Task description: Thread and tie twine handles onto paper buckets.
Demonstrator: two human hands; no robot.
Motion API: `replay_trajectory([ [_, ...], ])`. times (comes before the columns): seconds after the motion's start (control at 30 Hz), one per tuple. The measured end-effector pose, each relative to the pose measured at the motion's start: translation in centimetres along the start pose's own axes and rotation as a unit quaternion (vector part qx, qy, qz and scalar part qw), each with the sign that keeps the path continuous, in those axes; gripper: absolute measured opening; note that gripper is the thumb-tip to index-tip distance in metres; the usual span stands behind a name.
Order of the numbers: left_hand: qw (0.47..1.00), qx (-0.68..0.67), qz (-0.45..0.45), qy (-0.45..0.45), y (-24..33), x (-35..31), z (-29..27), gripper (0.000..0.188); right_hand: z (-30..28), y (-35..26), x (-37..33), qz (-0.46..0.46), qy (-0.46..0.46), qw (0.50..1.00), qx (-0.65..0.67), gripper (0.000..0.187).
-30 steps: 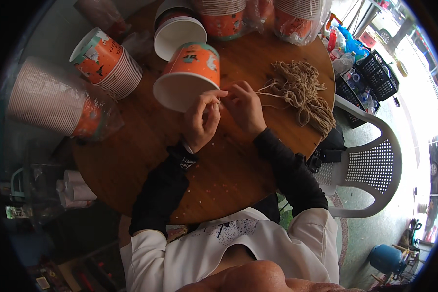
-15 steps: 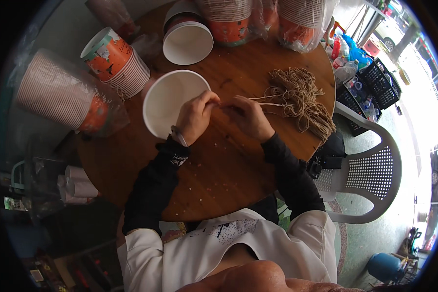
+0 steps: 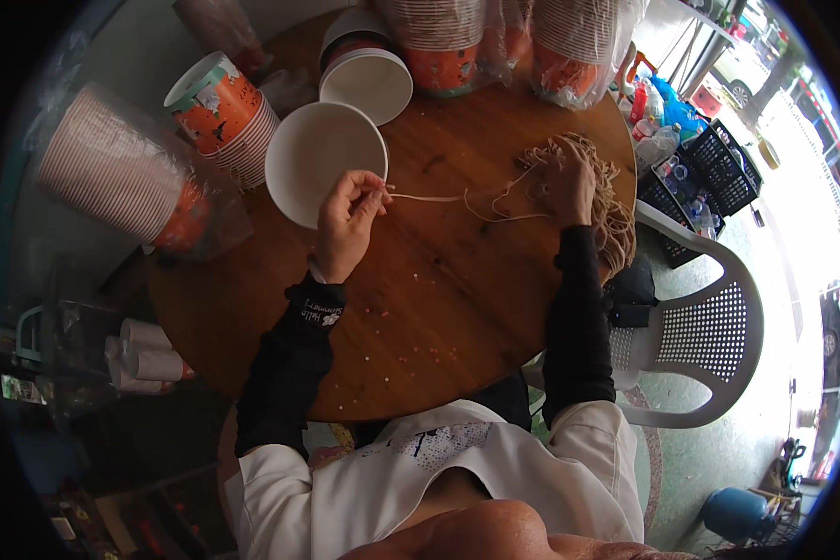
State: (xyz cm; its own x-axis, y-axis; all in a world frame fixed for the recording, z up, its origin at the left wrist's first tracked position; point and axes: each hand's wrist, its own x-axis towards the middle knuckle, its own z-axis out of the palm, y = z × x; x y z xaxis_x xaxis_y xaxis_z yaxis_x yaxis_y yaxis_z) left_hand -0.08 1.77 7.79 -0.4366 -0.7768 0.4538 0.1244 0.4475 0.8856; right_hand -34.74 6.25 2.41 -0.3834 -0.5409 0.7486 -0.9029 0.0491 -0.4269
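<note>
My left hand (image 3: 348, 224) pinches the end of a thin tan string-like strand (image 3: 425, 198) at the right rim of a large white paper bucket (image 3: 319, 154). The bucket's open mouth shows its plain white inside. From my left fingertips the strand runs right across the wooden table (image 3: 439, 327). A second thin loop curves on toward a tangled pile of tan strands (image 3: 616, 219) at the table's right. My right hand (image 3: 569, 182) reaches over that pile, its fingers bent down into the strands. What its fingertips grip, if anything, is hidden.
Nested paper buckets with orange sides stand in stacks, at the left (image 3: 112, 173), upper left (image 3: 222, 117) and far side (image 3: 439, 65). Another white bucket (image 3: 368, 84) lies behind mine. A grey plastic chair (image 3: 751, 317) and a black crate (image 3: 726, 168) are right of the table.
My hands were together at the bucket's right and have parted. My right hand went right onto the pile; my left moved slightly left with the strand's end. The bucket shifted up and left.
</note>
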Motion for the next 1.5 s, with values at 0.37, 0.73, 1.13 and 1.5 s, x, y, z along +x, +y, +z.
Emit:
replay_trajectory([
  [0.37, 0.999, -0.010, -0.045, 0.000, 6.7, -1.4, -0.2, 0.012, -5.2, -20.7, -4.6, 0.160, -0.350, 0.740, 0.551, 0.021],
  [0.73, 0.998, 0.053, 0.018, 0.000, 7.3, -0.7, -0.5, 0.011, -9.6, -16.7, -5.3, 0.023, -0.260, 0.916, 0.306, 0.015],
  [1.13, 0.979, 0.015, -0.179, -0.101, 8.1, -0.3, 2.6, 0.016, -10.7, -17.3, -1.9, -0.201, -0.160, 0.923, 0.288, 0.021],
  [1.5, 0.937, -0.047, -0.299, -0.177, 9.2, 0.4, 2.5, 0.019, -7.3, -16.2, -1.6, -0.044, -0.220, 0.864, 0.450, 0.020],
])
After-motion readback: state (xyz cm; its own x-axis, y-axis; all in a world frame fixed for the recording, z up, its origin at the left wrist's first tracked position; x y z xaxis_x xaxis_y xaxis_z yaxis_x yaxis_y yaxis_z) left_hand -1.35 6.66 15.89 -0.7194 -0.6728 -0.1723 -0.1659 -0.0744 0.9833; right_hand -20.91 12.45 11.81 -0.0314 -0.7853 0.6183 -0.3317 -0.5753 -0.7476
